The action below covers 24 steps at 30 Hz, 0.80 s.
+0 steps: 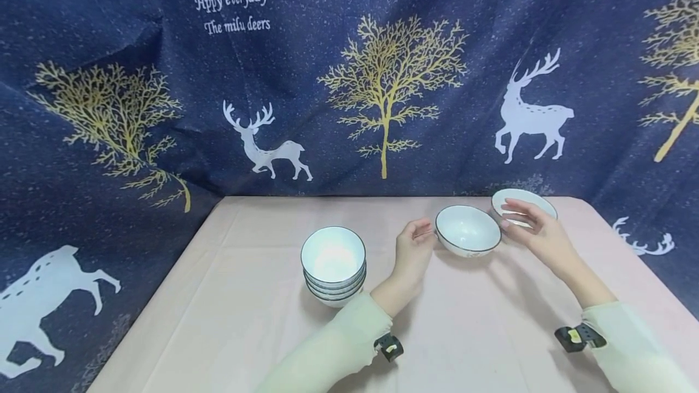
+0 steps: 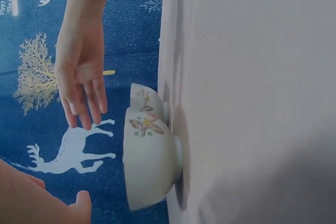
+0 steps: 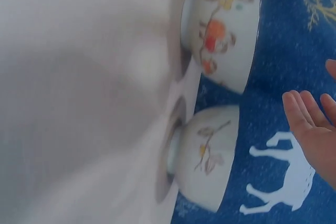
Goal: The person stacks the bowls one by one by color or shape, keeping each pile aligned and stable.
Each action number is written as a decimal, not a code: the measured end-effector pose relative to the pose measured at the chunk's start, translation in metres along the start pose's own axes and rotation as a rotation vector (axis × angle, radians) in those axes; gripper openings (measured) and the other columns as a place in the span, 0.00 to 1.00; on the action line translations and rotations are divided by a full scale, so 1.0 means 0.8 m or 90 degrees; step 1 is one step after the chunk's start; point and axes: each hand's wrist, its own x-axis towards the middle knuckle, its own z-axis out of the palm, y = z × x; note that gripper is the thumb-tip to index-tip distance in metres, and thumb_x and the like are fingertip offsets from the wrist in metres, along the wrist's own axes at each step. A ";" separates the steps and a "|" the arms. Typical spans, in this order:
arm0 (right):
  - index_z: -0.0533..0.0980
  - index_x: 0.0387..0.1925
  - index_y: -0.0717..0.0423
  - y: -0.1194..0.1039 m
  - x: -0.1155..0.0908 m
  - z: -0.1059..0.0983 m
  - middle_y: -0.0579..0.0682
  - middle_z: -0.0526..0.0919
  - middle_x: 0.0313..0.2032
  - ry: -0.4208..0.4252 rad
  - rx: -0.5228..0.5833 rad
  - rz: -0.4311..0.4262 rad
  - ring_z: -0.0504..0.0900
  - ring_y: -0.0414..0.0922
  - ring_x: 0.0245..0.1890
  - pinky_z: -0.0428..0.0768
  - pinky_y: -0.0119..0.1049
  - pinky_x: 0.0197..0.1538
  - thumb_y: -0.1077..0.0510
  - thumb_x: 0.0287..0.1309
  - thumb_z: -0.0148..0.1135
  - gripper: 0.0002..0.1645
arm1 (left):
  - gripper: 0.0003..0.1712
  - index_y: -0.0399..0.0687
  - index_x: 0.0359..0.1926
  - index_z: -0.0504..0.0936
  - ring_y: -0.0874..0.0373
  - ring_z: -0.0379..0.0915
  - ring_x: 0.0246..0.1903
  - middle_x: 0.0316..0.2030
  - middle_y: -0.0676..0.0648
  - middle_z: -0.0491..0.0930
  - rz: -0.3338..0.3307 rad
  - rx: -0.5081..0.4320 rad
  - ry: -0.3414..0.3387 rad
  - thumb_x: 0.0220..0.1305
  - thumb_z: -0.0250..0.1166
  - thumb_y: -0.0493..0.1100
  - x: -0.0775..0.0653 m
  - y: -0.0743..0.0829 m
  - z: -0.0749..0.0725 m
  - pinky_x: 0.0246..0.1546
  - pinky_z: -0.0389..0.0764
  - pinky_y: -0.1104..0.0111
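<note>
A white bowl with a dark rim (image 1: 468, 229) sits upright on the table, its outer wall painted with flowers and leaves (image 3: 215, 40). My left hand (image 1: 413, 253) is at its left side, fingers loosely bent and holding nothing. My right hand (image 1: 537, 235) hovers at its right, fingers spread and empty, overlapping a second white bowl (image 1: 526, 194) in the head view. That second bowl stands behind and to the right; the left wrist view shows its painted wall (image 2: 143, 99) past the nearer bowl (image 2: 149, 169).
To the left of my left forearm stands a stack of several matching white bowls (image 1: 333, 259). A pale pink cloth covers the table (image 1: 218, 320). Behind it hangs a dark blue curtain (image 1: 338, 138) with deer and trees. Each sleeve carries a small black device (image 1: 389, 347) near the wrist.
</note>
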 end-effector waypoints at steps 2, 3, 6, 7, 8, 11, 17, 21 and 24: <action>0.66 0.63 0.66 0.004 0.000 -0.006 0.29 0.75 0.50 0.020 -0.009 0.003 0.75 0.24 0.49 0.76 0.14 0.48 0.69 0.60 0.60 0.29 | 0.23 0.41 0.57 0.74 0.51 0.72 0.54 0.52 0.45 0.74 -0.008 -0.003 -0.002 0.59 0.59 0.30 0.000 -0.003 0.005 0.60 0.76 0.60; 0.67 0.63 0.65 0.007 -0.001 -0.010 0.29 0.74 0.50 0.029 -0.015 0.002 0.75 0.24 0.49 0.75 0.13 0.48 0.69 0.60 0.60 0.29 | 0.23 0.41 0.57 0.74 0.51 0.72 0.54 0.53 0.44 0.73 -0.011 -0.003 -0.002 0.59 0.59 0.31 0.001 -0.005 0.008 0.60 0.76 0.59; 0.67 0.64 0.64 0.014 -0.001 -0.019 0.28 0.74 0.50 0.052 -0.020 0.007 0.75 0.23 0.49 0.74 0.12 0.47 0.69 0.60 0.61 0.30 | 0.24 0.40 0.58 0.72 0.50 0.71 0.55 0.54 0.42 0.73 -0.022 -0.014 0.003 0.60 0.59 0.31 0.004 -0.011 0.016 0.59 0.76 0.60; 0.66 0.64 0.64 0.016 -0.001 -0.022 0.27 0.74 0.50 0.057 -0.021 0.008 0.75 0.23 0.48 0.74 0.12 0.47 0.68 0.60 0.61 0.30 | 0.24 0.39 0.58 0.72 0.49 0.72 0.55 0.54 0.42 0.73 -0.024 -0.018 0.007 0.59 0.59 0.30 0.006 -0.013 0.018 0.59 0.76 0.60; 0.66 0.65 0.64 0.017 -0.001 -0.025 0.27 0.74 0.50 0.062 -0.022 0.010 0.75 0.23 0.48 0.74 0.12 0.47 0.68 0.60 0.61 0.31 | 0.24 0.39 0.58 0.72 0.49 0.72 0.55 0.54 0.41 0.73 -0.029 -0.023 0.013 0.59 0.59 0.30 0.007 -0.016 0.021 0.59 0.76 0.61; 0.64 0.66 0.65 0.023 -0.001 -0.033 0.27 0.74 0.49 0.076 -0.029 0.012 0.75 0.22 0.48 0.73 0.11 0.47 0.67 0.61 0.60 0.32 | 0.26 0.36 0.59 0.70 0.47 0.72 0.55 0.53 0.39 0.74 -0.038 -0.045 0.016 0.58 0.59 0.29 0.010 -0.020 0.028 0.59 0.77 0.61; 0.64 0.67 0.63 0.035 0.000 -0.044 0.25 0.74 0.48 0.108 -0.041 0.028 0.73 0.21 0.47 0.71 0.09 0.48 0.66 0.61 0.60 0.33 | 0.27 0.35 0.62 0.66 0.46 0.70 0.56 0.54 0.38 0.70 -0.078 -0.075 0.013 0.60 0.58 0.30 0.010 -0.027 0.035 0.61 0.74 0.60; 0.62 0.67 0.64 0.042 0.001 -0.051 0.24 0.73 0.47 0.134 -0.041 0.046 0.72 0.20 0.48 0.70 0.10 0.49 0.66 0.62 0.60 0.34 | 0.28 0.36 0.62 0.65 0.47 0.69 0.55 0.54 0.39 0.69 -0.095 -0.091 0.028 0.60 0.58 0.29 0.011 -0.032 0.038 0.61 0.75 0.60; 0.64 0.67 0.63 0.048 0.003 -0.057 0.24 0.73 0.46 0.158 -0.032 0.052 0.72 0.22 0.47 0.71 0.10 0.49 0.67 0.61 0.61 0.33 | 0.29 0.37 0.63 0.66 0.48 0.70 0.54 0.53 0.40 0.69 -0.105 -0.096 0.042 0.59 0.58 0.29 0.013 -0.035 0.040 0.60 0.75 0.58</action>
